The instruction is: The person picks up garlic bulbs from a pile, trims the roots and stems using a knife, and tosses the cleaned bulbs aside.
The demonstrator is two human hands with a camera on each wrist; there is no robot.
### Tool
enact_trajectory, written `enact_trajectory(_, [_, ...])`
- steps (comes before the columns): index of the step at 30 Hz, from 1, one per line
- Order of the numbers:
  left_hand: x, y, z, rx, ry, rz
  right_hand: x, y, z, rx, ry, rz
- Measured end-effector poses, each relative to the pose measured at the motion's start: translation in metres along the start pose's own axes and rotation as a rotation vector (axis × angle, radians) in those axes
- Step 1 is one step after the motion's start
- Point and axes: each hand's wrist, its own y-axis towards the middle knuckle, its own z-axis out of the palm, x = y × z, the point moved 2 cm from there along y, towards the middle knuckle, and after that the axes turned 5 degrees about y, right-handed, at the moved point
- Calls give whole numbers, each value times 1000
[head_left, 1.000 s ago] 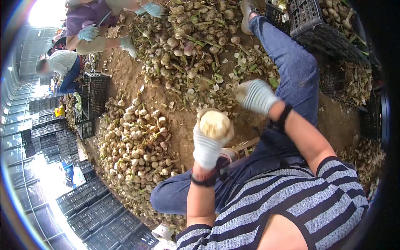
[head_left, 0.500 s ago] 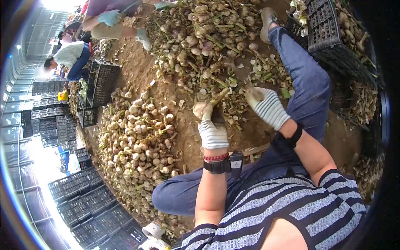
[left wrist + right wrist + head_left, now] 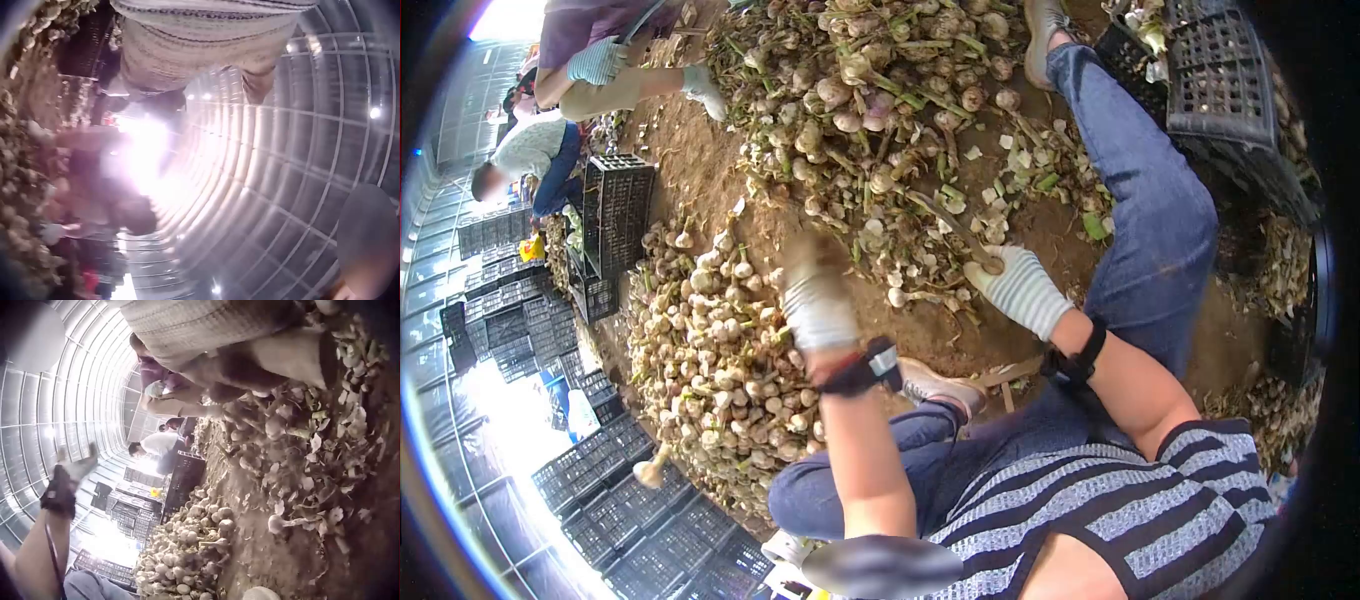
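My left hand (image 3: 820, 300), in a striped white glove, is blurred above the right edge of a heap of trimmed garlic (image 3: 720, 360). In the right wrist view its fingers (image 3: 81, 467) stand spread, with nothing between them. One garlic bulb (image 3: 650, 470) with a short stem shows against the crates, left of the heap. My right hand (image 3: 1028, 290), gloved alike, grips the handle of a thin, curved knife (image 3: 948, 220) over the dirt floor. Ahead of it lies a larger pile of garlic with stalks (image 3: 850, 110).
Black crates (image 3: 635, 510) are stacked along the left wall. Another crate (image 3: 1220, 75) stands at the upper right beside my outstretched leg (image 3: 1145, 190). A person in purple (image 3: 600, 50) works at the pile's far side. Peelings (image 3: 900, 250) litter the floor.
My left hand has swung left and let go of the stalked garlic bulb it held half a second ago. A bulb now shows left of the heap. My right hand keeps the knife.
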Motion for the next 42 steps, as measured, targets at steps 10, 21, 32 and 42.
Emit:
enact_trajectory(10, [173,110,158,16,370,-881,-2,0,-26,-40,169,88])
enact_trajectory(21, [12,-26,32,282,-753,-169,-7,-10,-19,5,131,0])
enact_trajectory(32, [-81,-115,-1,438,-76,44,67,-85,-41,-7,-423,-621])
enact_trajectory(42, [-94,-140,21,578,725,390,83,-119,-40,68,-637,-774])
